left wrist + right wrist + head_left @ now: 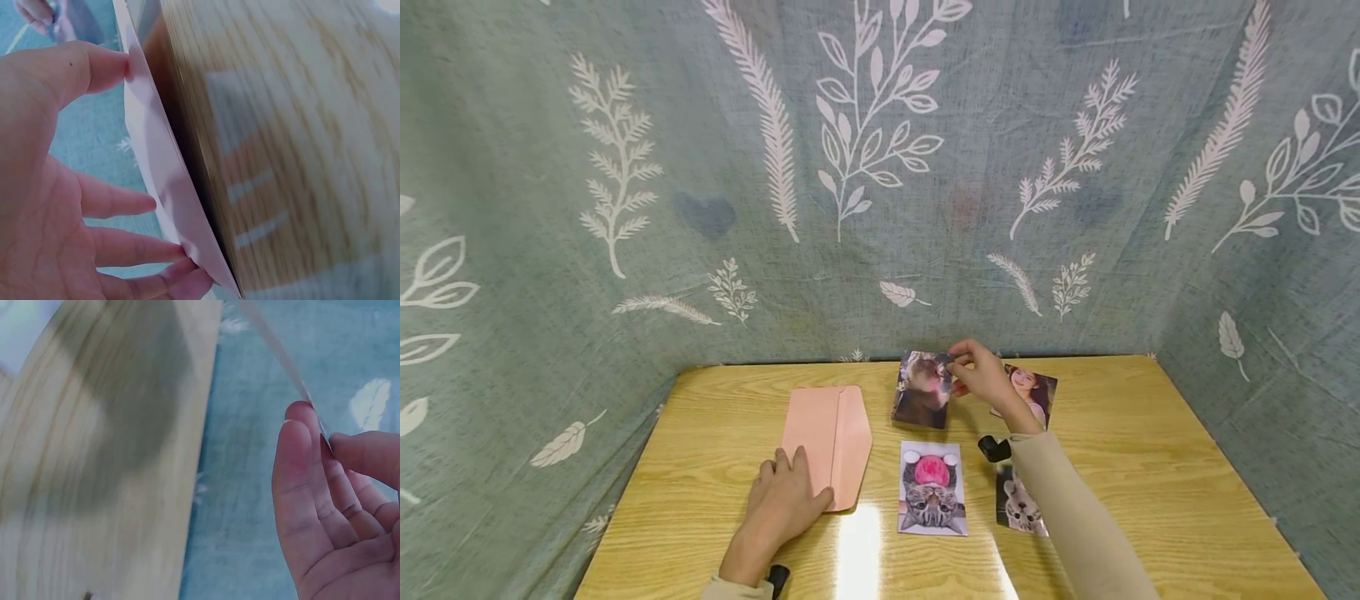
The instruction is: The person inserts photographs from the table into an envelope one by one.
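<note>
The right hand [985,379] pinches a dark-toned photo print [921,392] between thumb and fingers at its 2 o'clock corner; the left hand [786,492], its fingers extended and spread, touches the 7 o'clock part of a pink envelope [811,425] without grasping it. With the held print as the dial's centre (positions as read in the head view), the envelope lies at 8 o'clock, a tabby-cat photo [931,502] at 6, a kitten photo [1021,504] between 4 and 5, partly covered by the right sleeve [1067,500], and a portrait photo [1036,390] at 3, partly hidden by the right hand. The right wrist view shows the pinched print edge-on against the patterned curtain [880,250]; whether its far edge meets the wood-grain table [1135,467] cannot be told. A light pinch at the margin would best spare the printed surface from smudges and bending. Gentle, spread pressure from the left fingers should steady the envelope; heavier pressure could crease the paper.
</note>
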Available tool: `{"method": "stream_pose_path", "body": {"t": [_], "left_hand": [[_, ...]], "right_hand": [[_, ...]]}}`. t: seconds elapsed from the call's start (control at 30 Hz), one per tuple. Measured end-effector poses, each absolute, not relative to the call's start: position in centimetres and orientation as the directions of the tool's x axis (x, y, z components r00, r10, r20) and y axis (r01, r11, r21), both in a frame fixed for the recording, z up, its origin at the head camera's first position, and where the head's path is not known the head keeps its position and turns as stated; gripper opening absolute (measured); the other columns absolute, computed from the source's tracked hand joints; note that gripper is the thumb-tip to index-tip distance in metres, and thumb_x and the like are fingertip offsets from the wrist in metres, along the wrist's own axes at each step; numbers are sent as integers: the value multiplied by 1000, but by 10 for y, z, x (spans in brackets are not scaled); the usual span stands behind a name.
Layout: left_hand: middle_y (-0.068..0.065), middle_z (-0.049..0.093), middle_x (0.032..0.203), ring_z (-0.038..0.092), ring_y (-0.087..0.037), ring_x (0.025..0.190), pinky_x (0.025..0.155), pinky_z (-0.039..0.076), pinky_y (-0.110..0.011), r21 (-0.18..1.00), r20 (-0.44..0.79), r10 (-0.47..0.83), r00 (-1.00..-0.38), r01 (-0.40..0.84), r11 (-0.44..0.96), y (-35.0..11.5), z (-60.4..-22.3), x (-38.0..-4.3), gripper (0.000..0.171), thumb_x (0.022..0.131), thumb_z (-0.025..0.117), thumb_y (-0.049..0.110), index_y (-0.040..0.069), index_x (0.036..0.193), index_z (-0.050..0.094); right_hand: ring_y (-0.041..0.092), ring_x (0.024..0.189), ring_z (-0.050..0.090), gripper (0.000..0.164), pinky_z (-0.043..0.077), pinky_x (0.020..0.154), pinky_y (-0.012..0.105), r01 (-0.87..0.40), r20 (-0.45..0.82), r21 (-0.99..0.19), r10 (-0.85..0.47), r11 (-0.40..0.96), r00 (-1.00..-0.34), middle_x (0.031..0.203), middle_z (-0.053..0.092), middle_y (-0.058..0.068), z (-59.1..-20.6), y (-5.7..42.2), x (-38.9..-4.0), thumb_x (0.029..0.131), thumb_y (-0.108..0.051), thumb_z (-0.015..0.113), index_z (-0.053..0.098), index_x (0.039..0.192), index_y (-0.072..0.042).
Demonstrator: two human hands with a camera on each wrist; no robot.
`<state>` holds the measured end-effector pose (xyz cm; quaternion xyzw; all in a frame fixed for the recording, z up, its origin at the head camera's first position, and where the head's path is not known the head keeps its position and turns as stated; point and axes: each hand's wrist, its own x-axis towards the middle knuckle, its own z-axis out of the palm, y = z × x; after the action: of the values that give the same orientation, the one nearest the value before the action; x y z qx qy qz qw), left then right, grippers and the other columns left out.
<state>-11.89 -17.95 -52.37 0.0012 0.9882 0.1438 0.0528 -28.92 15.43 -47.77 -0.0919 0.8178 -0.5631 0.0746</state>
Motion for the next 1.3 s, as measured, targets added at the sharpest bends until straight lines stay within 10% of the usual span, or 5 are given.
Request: {"method": "stream_pose_path", "body": {"t": [1.3], "left_hand": [[-44, 32, 145, 34, -60, 130, 99, 34, -68, 368, -140, 32, -990, -22, 930, -188, -516, -116, 86, 90, 64, 49, -9, 148, 39]], "right_hand": [[40, 65, 69, 35, 57, 66, 55, 31, -112, -978, -389, 208, -914, 98, 63, 20, -495, 74, -256, 98, -4, 62, 51, 130, 7]]}}
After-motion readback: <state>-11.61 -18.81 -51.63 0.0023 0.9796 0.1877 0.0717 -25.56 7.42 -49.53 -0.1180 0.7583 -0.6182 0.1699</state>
